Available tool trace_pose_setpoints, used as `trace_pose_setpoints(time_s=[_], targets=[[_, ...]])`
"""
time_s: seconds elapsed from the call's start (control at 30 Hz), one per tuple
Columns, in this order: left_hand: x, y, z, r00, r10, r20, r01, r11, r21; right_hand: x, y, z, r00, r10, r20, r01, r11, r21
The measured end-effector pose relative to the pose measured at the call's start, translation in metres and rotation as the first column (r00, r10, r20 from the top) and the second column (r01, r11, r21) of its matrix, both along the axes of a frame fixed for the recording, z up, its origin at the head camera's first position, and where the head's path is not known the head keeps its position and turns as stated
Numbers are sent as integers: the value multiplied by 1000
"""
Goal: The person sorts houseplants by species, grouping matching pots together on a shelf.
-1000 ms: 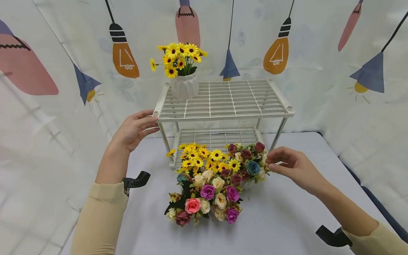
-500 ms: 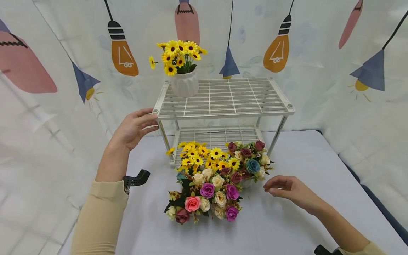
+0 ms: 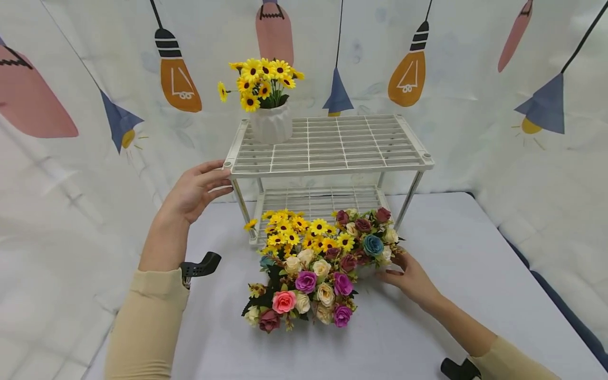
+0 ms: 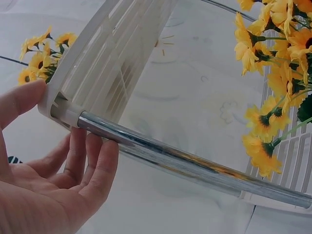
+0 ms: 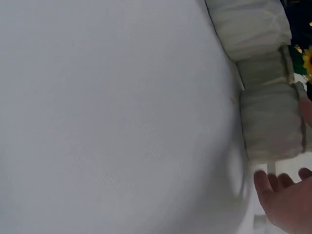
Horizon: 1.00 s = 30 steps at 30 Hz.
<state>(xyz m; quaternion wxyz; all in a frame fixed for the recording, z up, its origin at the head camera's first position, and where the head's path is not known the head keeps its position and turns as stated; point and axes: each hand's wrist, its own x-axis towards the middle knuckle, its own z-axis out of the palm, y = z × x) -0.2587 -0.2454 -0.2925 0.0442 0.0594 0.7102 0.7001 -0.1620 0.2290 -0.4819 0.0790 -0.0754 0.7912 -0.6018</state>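
Observation:
A white two-tier wire rack (image 3: pixel 328 171) stands on the table. My left hand (image 3: pixel 195 190) grips its front left corner; in the left wrist view the thumb rests on the shelf corner and the fingers lie by the metal leg (image 4: pixel 161 148). My right hand (image 3: pixel 413 279) is beside the potted roses (image 3: pixel 372 245) at the right of the flower group. In the right wrist view its fingers are spread around a white pot (image 5: pixel 273 122), with a gap between the lower fingers and the pot. Roses partly cover this hand in the head view.
A white pot of yellow daisy-like flowers (image 3: pixel 272 126) stands on the top shelf's left side. More yellow flowers (image 3: pixel 290 235) and mixed roses (image 3: pixel 306 282) crowd before the lower shelf (image 3: pixel 328 198). A printed curtain (image 3: pixel 451 105) hangs behind the white-covered table (image 3: pixel 475 264).
My right hand has dropped from the rose blooms, then moved left and in to the pot beneath them. The left hand keeps its grip on the rack corner.

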Motion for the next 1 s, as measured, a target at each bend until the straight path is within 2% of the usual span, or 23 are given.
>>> trace_pose_setpoints(time_s=[0.23, 0.4, 0.53, 0.8, 1.0], targets=[[-2, -1, 0, 1000, -19, -17, 19, 1000, 21, -18, -15, -5, 999, -40, -29, 41, 999, 17], [1, -1, -1, 1000, 0, -18, 0, 1000, 27, -28, -19, -6, 998, 3, -62, -4, 1000, -15], [1, 0, -1, 1000, -12, -25, 13, 1000, 25, -29, -20, -8, 998, 15, -58, -15, 1000, -7], [-1, 0, -1, 999, -11, -36, 12, 1000, 27, -30, -23, -10, 998, -12, -55, 7, 997, -82], [0, -1, -1, 1000, -3, -25, 4, 1000, 26, -31, -25, -13, 998, -22, -58, 21, 1000, -15]])
